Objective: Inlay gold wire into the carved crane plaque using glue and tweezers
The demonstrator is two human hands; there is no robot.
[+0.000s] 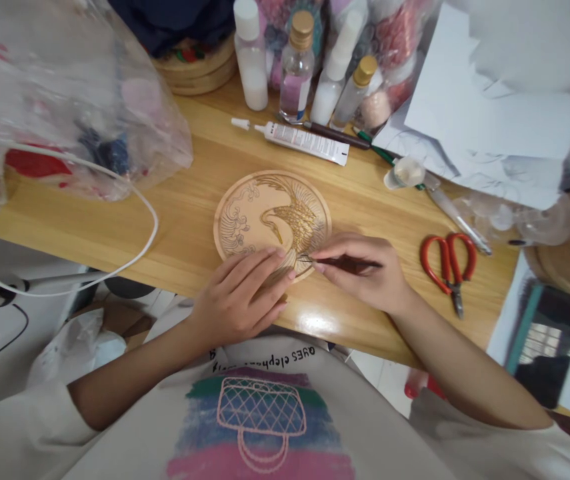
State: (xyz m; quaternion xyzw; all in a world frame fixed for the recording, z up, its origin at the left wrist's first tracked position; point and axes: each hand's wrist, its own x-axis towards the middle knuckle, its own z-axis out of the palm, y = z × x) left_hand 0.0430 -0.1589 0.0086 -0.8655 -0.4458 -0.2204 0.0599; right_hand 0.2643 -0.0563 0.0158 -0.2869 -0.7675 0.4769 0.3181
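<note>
A round wooden plaque (272, 193) lies on the table, bearing a crane worked in gold lines and drawn wave and feather outlines. My left hand (242, 297) rests flat across its near edge, fingers stretched out and touching the surface. In my right hand (365, 270), thumb and fingers pinch dark, thin tweezers (337, 261). Their fine tips reach the lower right part of the drawing, just right of my left fingertips. Whether the tips grip a wire is too small to tell.
Behind the plaque lie a glue tube (305, 141) and several bottles (297, 70). Red-handled pliers (449, 263) are at right, near a phone (547, 347) and papers (489, 113). A plastic bag (75, 100) and white cable (152, 233) occupy the left.
</note>
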